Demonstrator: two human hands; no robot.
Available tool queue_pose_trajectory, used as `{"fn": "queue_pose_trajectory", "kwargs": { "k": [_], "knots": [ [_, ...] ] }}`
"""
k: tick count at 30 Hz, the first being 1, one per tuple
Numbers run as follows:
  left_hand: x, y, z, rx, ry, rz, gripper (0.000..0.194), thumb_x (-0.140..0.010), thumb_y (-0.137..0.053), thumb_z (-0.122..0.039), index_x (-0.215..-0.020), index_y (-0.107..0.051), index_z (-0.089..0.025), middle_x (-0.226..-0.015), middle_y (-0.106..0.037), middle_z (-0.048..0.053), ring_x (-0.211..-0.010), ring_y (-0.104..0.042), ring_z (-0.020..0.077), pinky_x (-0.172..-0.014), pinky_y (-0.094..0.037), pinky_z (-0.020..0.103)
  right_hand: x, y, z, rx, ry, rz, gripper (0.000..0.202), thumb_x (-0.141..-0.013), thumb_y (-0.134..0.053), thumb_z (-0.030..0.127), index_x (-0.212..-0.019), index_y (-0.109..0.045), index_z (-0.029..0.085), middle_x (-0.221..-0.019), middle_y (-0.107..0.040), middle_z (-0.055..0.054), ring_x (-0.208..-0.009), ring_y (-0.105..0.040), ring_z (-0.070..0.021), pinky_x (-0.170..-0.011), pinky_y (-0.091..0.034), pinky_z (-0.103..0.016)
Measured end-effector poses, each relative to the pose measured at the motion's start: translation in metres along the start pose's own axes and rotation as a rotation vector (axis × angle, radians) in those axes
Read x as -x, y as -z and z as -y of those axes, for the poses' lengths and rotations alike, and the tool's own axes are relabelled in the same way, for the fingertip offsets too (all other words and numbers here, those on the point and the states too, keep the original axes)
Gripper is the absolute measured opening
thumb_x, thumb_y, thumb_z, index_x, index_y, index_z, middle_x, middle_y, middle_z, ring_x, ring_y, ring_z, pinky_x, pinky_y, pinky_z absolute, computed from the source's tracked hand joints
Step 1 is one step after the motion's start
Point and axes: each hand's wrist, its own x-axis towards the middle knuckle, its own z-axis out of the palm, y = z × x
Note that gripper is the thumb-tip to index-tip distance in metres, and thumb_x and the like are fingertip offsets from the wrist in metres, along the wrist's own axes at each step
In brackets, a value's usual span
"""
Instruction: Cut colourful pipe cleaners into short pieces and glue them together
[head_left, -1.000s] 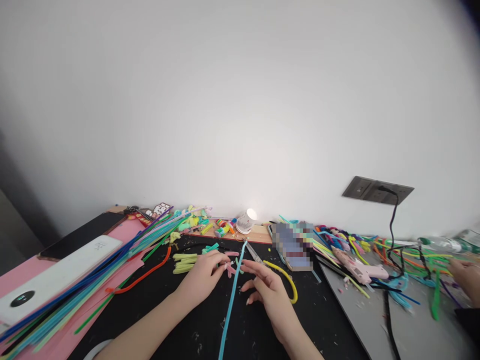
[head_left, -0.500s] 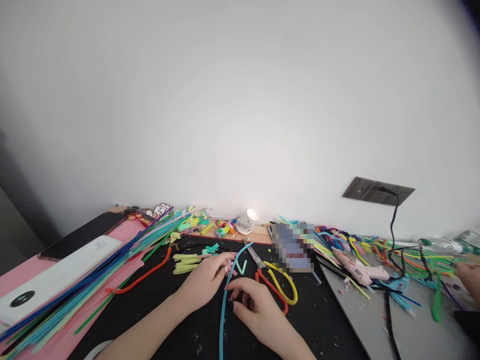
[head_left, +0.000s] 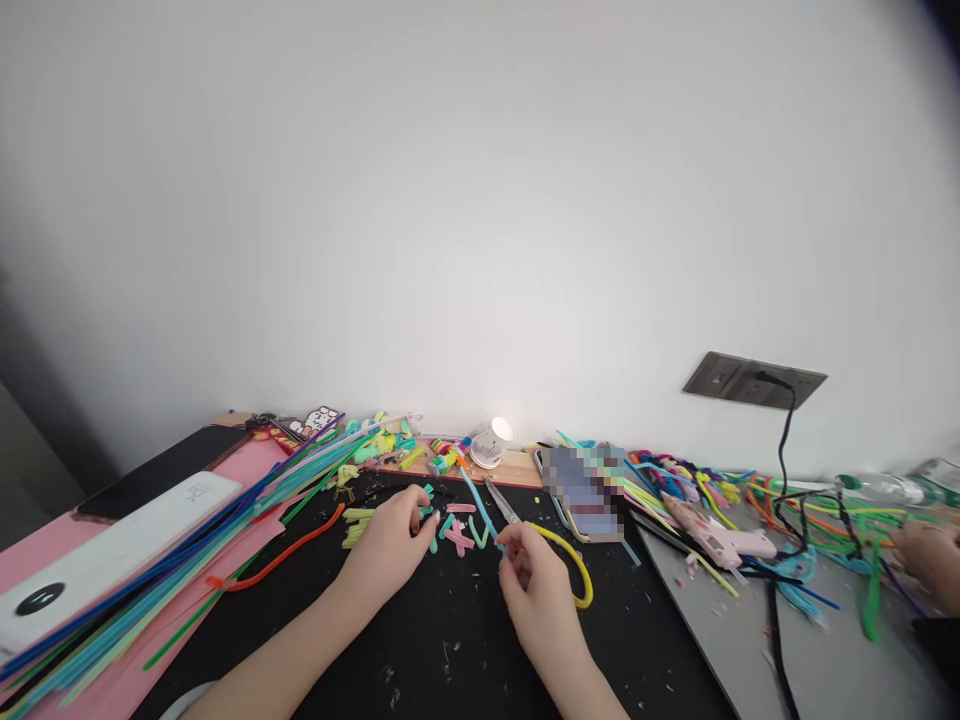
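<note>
A long light-blue pipe cleaner (head_left: 478,500) is pinched in the fingers of my right hand (head_left: 541,585), its far end reaching toward the paper cup. My left hand (head_left: 394,535) is curled over short teal pipe-cleaner pieces (head_left: 429,491), its fingertips and thumb closed about them. Between the hands lie short pink pieces (head_left: 459,538) and a bent mint-green piece (head_left: 478,533). Scissors (head_left: 566,555) with a yellow handle loop rest partly under my right hand, which hides the red loop. Yellow-green pieces (head_left: 356,525) lie beside my left hand.
At left, bundled pipe cleaners (head_left: 187,560) cross pink paper beside a white device (head_left: 120,560). A paper cup (head_left: 493,443) stands by the wall. Toward the right are a blurred phone (head_left: 585,500), a pink glue gun (head_left: 720,535) with a cord, and another person's hand (head_left: 926,560).
My right hand has moved right with the blue pipe cleaner, whose near length no longer runs down the mat. My left hand has shifted left onto the teal pieces, uncovering the pink ones.
</note>
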Motion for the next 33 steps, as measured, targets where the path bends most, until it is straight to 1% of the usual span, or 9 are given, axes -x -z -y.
{"fn": "queue_pose_trajectory", "kwargs": {
  "k": [4, 7, 12, 18, 21, 23, 28, 31, 33],
  "knots": [
    [0.006, -0.003, -0.005, -0.204, 0.016, 0.094, 0.012, -0.078, -0.048, -0.031, -0.078, -0.048, -0.019, -0.086, -0.053, 0.003, -0.061, -0.052, 0.0159, -0.049, -0.028, 0.024, 0.001, 0.002, 0.001, -0.18, -0.099, -0.015, 0.016, -0.081, -0.046, 0.023, -0.093, -0.057, 0.019, -0.054, -0.055, 0.0, -0.044, -0.051, -0.0141, -0.044, -0.039, -0.024],
    [0.007, -0.005, -0.003, -0.204, -0.025, 0.131, 0.009, -0.08, -0.045, -0.027, -0.075, -0.046, -0.02, -0.085, -0.053, 0.003, -0.066, -0.053, 0.0181, -0.051, -0.029, 0.025, 0.001, 0.002, 0.005, -0.275, -0.142, -0.028, 0.023, -0.081, -0.048, 0.028, -0.097, -0.058, 0.016, -0.059, -0.062, -0.003, -0.048, -0.057, -0.0159, -0.046, -0.045, -0.026],
    [0.004, -0.003, 0.001, -0.079, -0.059, 0.145, 0.01, -0.082, -0.041, -0.021, -0.072, -0.043, -0.02, -0.071, -0.052, 0.0, -0.066, -0.051, 0.018, -0.056, -0.032, 0.025, -0.005, 0.009, 0.01, -0.45, -0.207, -0.12, 0.025, -0.076, -0.056, 0.032, -0.093, -0.062, 0.015, -0.089, -0.067, -0.01, -0.065, -0.065, -0.0204, -0.055, -0.052, -0.029],
    [0.006, 0.001, -0.003, -0.057, -0.084, 0.203, 0.002, -0.078, -0.047, -0.021, -0.078, -0.049, -0.021, -0.081, -0.054, 0.002, -0.071, -0.052, 0.0193, -0.057, -0.033, 0.025, -0.007, 0.015, 0.005, -0.653, -0.296, -0.166, 0.028, -0.075, -0.058, 0.025, -0.101, -0.063, 0.016, -0.098, -0.067, -0.009, -0.069, -0.064, -0.017, -0.057, -0.05, -0.026],
    [0.006, 0.003, -0.004, -0.043, -0.109, 0.238, 0.007, -0.079, -0.045, -0.019, -0.079, -0.052, -0.021, -0.078, -0.056, 0.003, -0.074, -0.053, 0.0206, -0.061, -0.035, 0.027, -0.008, 0.016, 0.003, -0.675, -0.303, -0.2, 0.033, -0.07, -0.064, 0.022, -0.102, -0.063, 0.017, -0.103, -0.065, -0.008, -0.069, -0.063, -0.0158, -0.055, -0.049, -0.024],
    [0.006, 0.004, -0.004, -0.02, -0.125, 0.245, 0.013, -0.081, -0.043, -0.018, -0.082, -0.055, -0.021, -0.078, -0.056, 0.004, -0.076, -0.054, 0.0213, -0.064, -0.036, 0.028, -0.008, 0.017, 0.002, -0.654, -0.31, -0.246, 0.034, -0.067, -0.069, 0.022, -0.1, -0.063, 0.016, -0.095, -0.067, -0.007, -0.067, -0.062, -0.0152, -0.056, -0.049, -0.023],
    [0.005, 0.006, -0.009, 0.17, -0.162, 0.137, 0.023, -0.086, -0.038, -0.025, -0.08, -0.06, -0.021, -0.085, -0.055, 0.004, -0.078, -0.054, 0.0194, -0.069, -0.038, 0.028, -0.009, 0.02, 0.002, -0.58, -0.265, -0.41, 0.03, -0.07, -0.068, 0.035, -0.09, -0.062, 0.015, -0.065, -0.066, -0.003, -0.054, -0.057, -0.0125, -0.052, -0.048, -0.024],
    [0.004, 0.005, -0.009, 0.39, -0.093, 0.076, 0.025, -0.086, -0.04, -0.033, -0.07, -0.053, -0.019, -0.071, -0.05, 0.0, -0.063, -0.05, 0.015, -0.059, -0.039, 0.025, -0.01, 0.02, 0.0, -0.604, -0.206, -0.455, 0.028, -0.071, -0.066, 0.04, -0.083, -0.057, 0.017, -0.075, -0.068, -0.004, -0.057, -0.059, -0.0127, -0.05, -0.048, -0.023],
    [0.002, 0.003, -0.008, 0.564, 0.011, 0.107, 0.026, -0.085, -0.042, -0.039, -0.07, -0.05, -0.019, -0.06, -0.045, -0.004, -0.052, -0.044, 0.0116, -0.051, -0.036, 0.023, -0.01, 0.018, -0.001, -0.636, -0.192, -0.431, 0.028, -0.072, -0.066, 0.042, -0.081, -0.053, 0.018, -0.078, -0.068, -0.004, -0.056, -0.059, -0.0122, -0.048, -0.047, -0.023]
  ]
}}
